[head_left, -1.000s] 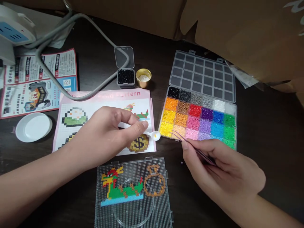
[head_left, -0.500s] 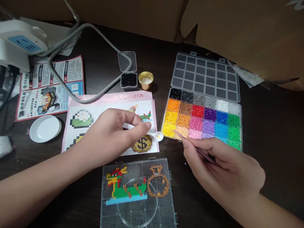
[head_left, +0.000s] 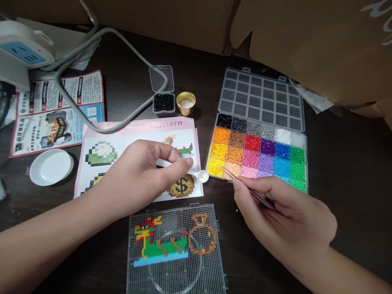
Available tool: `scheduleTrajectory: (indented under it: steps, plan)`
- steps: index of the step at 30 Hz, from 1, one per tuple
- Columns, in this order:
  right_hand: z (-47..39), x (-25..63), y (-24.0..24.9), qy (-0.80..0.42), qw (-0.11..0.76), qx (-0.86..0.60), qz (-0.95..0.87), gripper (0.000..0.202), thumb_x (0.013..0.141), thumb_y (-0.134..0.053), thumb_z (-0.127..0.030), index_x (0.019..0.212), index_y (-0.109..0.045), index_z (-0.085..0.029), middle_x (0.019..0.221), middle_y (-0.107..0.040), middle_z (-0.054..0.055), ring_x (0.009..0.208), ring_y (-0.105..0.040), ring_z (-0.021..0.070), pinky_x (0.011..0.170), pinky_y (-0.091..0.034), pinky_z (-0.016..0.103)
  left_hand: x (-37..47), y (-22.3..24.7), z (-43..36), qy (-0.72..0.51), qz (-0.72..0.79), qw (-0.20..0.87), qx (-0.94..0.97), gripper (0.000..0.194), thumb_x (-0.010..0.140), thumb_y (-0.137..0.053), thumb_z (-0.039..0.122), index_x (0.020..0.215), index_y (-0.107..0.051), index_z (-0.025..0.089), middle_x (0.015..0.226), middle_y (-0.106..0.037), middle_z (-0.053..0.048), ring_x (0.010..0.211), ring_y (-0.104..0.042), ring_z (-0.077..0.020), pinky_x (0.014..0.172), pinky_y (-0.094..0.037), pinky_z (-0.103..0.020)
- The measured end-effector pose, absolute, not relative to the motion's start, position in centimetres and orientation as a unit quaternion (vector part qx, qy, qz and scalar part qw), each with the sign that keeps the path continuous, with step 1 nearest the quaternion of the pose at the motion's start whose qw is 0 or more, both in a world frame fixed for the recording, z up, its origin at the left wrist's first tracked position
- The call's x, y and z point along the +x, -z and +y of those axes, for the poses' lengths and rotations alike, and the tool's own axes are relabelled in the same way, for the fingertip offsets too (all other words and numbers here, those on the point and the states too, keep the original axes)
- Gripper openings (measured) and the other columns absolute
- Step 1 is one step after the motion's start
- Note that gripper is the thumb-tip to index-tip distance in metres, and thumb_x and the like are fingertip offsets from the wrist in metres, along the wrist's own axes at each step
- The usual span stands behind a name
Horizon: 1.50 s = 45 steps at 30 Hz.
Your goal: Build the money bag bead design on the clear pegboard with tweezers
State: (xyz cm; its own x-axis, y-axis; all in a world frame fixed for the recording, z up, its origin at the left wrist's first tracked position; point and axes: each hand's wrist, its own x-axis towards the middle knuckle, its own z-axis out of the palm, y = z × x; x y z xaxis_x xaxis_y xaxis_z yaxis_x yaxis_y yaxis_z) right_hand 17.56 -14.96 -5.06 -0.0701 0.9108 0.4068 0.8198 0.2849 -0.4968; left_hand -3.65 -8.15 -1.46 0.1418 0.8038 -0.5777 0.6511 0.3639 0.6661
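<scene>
My left hand (head_left: 153, 175) pinches the handle of a small white spoon (head_left: 203, 176) above the pattern sheet (head_left: 147, 124); a few yellow-orange beads lie in its bowl. In my right hand (head_left: 278, 212) are pink tweezers (head_left: 259, 196), their tips parted over the yellow and peach compartments at the near left of the bead box (head_left: 260, 153). Whether the tips hold a bead is too small to tell. Below my hands lies a clear pegboard (head_left: 171, 277) bearing a dragon boat (head_left: 165, 247) of beads and a brown bag outline (head_left: 202, 234) with several orange beads inside.
A small box of black beads (head_left: 163, 103) and a gold cup (head_left: 185, 104) stand behind the sheet. At left are a white dish (head_left: 51, 166), a printed leaflet (head_left: 61, 110), a power strip (head_left: 26, 49) and a looping grey cable (head_left: 125, 43). Cardboard (head_left: 171, 24) borders the back.
The view has shifted slightly, so most things appear a little further left. The tweezer tips look somewhat wider apart. Both hands keep their holds.
</scene>
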Motion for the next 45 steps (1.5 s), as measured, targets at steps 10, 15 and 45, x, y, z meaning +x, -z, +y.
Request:
scheduleTrajectory:
  steps: [10,15,45]
  plan:
    - [-14.9,17.6,5.1,-0.075,0.335,-0.587,-0.733,0.012,0.081,-0.070,-0.019,0.073,-0.062,-0.023,0.049,-0.060,-0.007,0.042,-0.058,0.0093,0.042,-0.042,0.022,-3.7,2.1,-8.4,-0.076,0.651,0.518,0.550,0.035,0.077,-0.065,0.042,0.054,-0.058,0.018,0.041,-0.041,0.005,0.038,-0.030,-0.0050,0.036,-0.021,-0.018]
    - [-14.9,17.6,4.9,-0.075,0.347,-0.580,-0.733,0.013,0.081,-0.070,-0.017,0.073,-0.062,-0.023,0.048,-0.060,-0.008,0.040,-0.058,0.0090,0.039,-0.042,0.021,-3.4,1.9,-8.4,-0.088,0.657,0.503,0.555,0.037,0.081,-0.060,0.042,0.054,-0.057,0.016,0.041,-0.038,0.007,0.039,-0.027,-0.0035,0.036,-0.019,-0.017]
    - [-15.2,17.0,4.8,-0.094,0.311,-0.607,-0.725,0.008,0.083,-0.070,-0.022,0.077,-0.065,-0.023,0.055,-0.065,-0.007,0.044,-0.061,0.0090,0.046,-0.050,0.020,-3.8,2.5,-8.4,-0.093,0.648,0.518,0.551,0.034,0.078,-0.066,0.043,0.056,-0.063,0.018,0.041,-0.040,0.005,0.036,-0.032,-0.0053,0.032,-0.022,-0.017]
